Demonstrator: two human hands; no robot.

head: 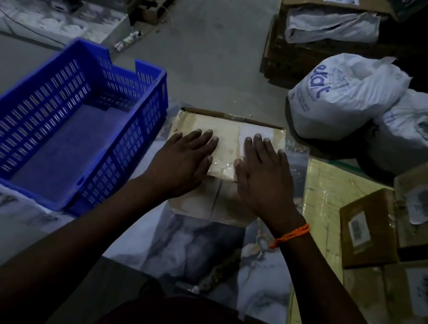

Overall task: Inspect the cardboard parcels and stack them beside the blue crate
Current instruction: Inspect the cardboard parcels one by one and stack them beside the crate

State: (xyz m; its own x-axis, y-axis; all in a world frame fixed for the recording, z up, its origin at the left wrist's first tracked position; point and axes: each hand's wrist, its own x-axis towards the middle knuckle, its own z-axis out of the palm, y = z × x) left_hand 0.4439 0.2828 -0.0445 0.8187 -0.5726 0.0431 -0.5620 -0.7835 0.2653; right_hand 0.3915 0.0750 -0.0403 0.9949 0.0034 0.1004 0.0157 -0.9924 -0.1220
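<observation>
Beside the blue crate point(128, 145), a left hand point(182, 157) and right hand point(263, 178) press flat on a taped cardboard parcel point(227, 138) on the floor point(219, 50), fingers point(206, 138) straight, gripping nothing, perhaps squaring a stack; dim light hides what lies beneath.

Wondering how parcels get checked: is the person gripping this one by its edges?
No, the left hand and right hand lie flat, fingers straight, on top of the parcel.

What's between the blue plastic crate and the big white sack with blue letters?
A flat taped cardboard parcel, seen in the head view, with the left hand and right hand resting flat on it.
</observation>
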